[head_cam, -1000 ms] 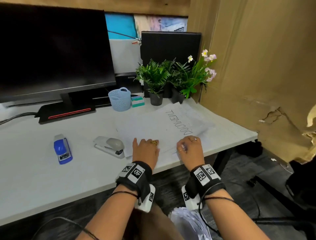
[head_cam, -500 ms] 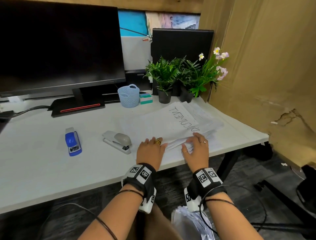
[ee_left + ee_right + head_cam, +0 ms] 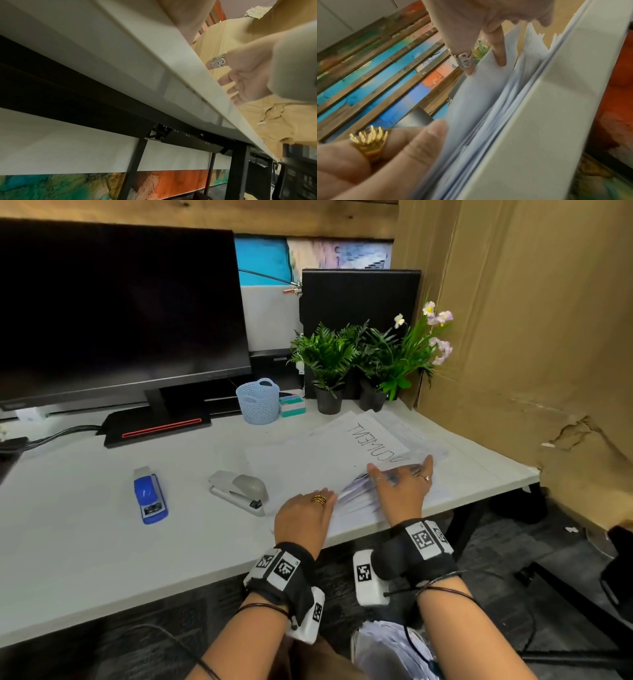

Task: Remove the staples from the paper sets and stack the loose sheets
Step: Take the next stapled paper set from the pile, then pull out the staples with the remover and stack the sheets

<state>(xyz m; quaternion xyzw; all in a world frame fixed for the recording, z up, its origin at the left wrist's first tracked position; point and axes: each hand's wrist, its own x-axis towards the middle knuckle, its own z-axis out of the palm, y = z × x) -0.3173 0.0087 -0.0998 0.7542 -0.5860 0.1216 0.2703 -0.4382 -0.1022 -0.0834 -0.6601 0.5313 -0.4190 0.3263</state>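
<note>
A loose pile of white paper sets (image 3: 342,453) lies on the right part of the white desk (image 3: 85,542), the top sheet hand-lettered "DOCUMENT". My right hand (image 3: 400,479) lies on the pile's near edge with fingers straight and spread; the sheets fan apart beneath it. The right wrist view shows two right fingers (image 3: 498,54) pressing the top sheet of the fanned paper (image 3: 488,108). My left hand (image 3: 306,508), wearing a gold ring, touches the pile's near left edge with straight fingers (image 3: 426,135). A grey stapler (image 3: 239,491) lies just left of it.
A blue stapler-like tool (image 3: 150,498) lies further left. At the back stand a monitor (image 3: 120,309), a pale blue mesh basket (image 3: 257,400) and potted plants (image 3: 363,361). Cardboard (image 3: 531,337) walls the right side. More paper (image 3: 390,648) rests on my lap.
My right hand has slid forward onto the pile and spread its fingers, and the near sheet edges have fanned apart. The left hand stayed at the near left edge.
</note>
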